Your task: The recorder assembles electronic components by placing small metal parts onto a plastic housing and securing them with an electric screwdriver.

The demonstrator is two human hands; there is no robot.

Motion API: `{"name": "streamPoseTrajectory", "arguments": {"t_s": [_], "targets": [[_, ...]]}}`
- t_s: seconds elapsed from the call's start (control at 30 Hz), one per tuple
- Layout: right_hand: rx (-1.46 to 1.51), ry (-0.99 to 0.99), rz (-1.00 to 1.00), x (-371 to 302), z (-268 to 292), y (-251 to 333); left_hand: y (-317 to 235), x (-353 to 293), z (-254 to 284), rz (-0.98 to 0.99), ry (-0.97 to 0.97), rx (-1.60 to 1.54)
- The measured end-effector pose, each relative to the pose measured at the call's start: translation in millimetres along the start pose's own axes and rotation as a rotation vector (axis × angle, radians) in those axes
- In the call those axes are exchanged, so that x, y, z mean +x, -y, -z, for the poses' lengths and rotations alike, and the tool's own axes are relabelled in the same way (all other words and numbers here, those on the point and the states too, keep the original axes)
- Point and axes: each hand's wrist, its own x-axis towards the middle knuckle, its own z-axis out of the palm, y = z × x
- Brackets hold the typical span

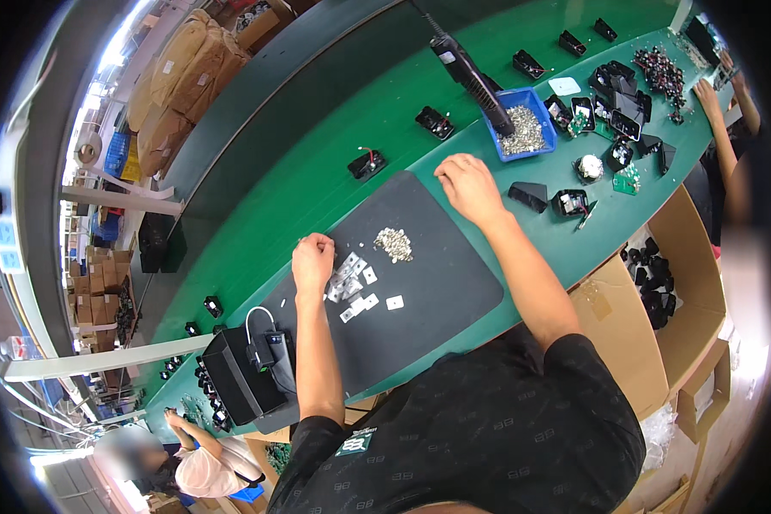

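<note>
The left hand point(314, 253) is at the far left edge of a dark mat point(441, 283), its fingers curled in and drawn together; whether anything is pinched between them I cannot tell. Just to the right of this grip, and a little nearer the body, lie the small white square pieces point(348, 279), flat and partly overlapping, most with a dark spot in the middle. The closest ones reach beside the wrist, while one single square point(395, 302) lies apart from the rest, farther right and nearer the body.

A loose heap of small metal parts point(394, 245) sits on the mat between the two hands, farther to the right of the left grip than the white cluster, and to the left of the right hand point(464, 182) and nearer the body.

The right hand is just beyond the mat's right edge, above the green bench point(578, 248), fingers bent and pointing left; its fingertips show too little to say whether they hold something. Beyond it and to its right, a blue bin point(531, 155) full of metal parts stands near, with a black powered driver point(471, 79) hanging over it. A black wedge-shaped housing point(528, 196) lies right of the right wrist. Nearer the body than the left hand, beside its forearm, is a black box point(240, 373).
</note>
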Motion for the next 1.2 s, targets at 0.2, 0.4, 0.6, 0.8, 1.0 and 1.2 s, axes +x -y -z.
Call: {"name": "streamPoseTrajectory", "arguments": {"t_s": [0.2,0.4,0.6,0.8,1.0,1.2], "targets": [[0.087,0.051,-0.042,8.3,3.4,5.5,-1.8,3.1,-0.2,0.014,-0.112,-0.102],[0.112,0.037,-0.098,13.0,0.7,4.2,2.7,-1.1,15.0,-0.13,0.057,-0.191],[0.095,0.04,-0.076,14.3,2.6,10.1,-5.2,-1.3,12.5,-0.011,0.086,-0.127],[0.059,0.069,-0.07,10.1,2.0,8.6,0.1,10.3,1.0,-0.021,-0.015,-0.15],[-0.003,0.062,-0.061,11.0,4.7,9.2,-7.2,20.6,4.5,0.135,0.11,-0.133],[0.029,0.108,-0.096,14.8,10.1,8.4,-11.4,8.0,-1.5,-0.154,-0.048,-0.133]]}}
